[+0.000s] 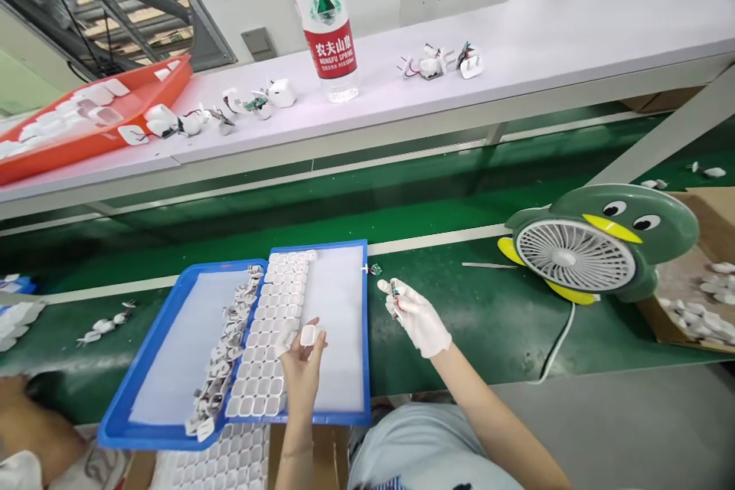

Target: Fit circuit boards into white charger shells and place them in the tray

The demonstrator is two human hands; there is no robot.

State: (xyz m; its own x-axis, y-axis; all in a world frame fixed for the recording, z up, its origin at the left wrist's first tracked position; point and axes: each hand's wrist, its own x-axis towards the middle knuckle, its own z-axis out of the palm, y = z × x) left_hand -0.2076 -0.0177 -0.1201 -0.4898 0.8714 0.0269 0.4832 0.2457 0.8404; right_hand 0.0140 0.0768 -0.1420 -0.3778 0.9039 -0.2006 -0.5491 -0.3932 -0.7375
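My left hand (303,371) is closed on a small white charger housing (308,335), with its square face up, held between thumb and fingers. It hovers over the right-hand blue tray (338,390), beside rows of similar white housings (276,314). My right hand (419,318), in a white glove, pinches a small circuit board (393,292) with thin wires, to the right of that tray. Another small green circuit board (376,269) lies by the tray's right edge. In the left-hand blue tray (143,440), charger plug pieces with boards (227,344) form a long heap along its right side.
A green penguin-shaped fan (574,254) stands on the green bench at right, near a cardboard box (648,314) of white parts. The raised shelf holds a water bottle (330,31), loose charger parts (430,65) and an orange tray (155,99). At lower left shows another person's arm (34,429).
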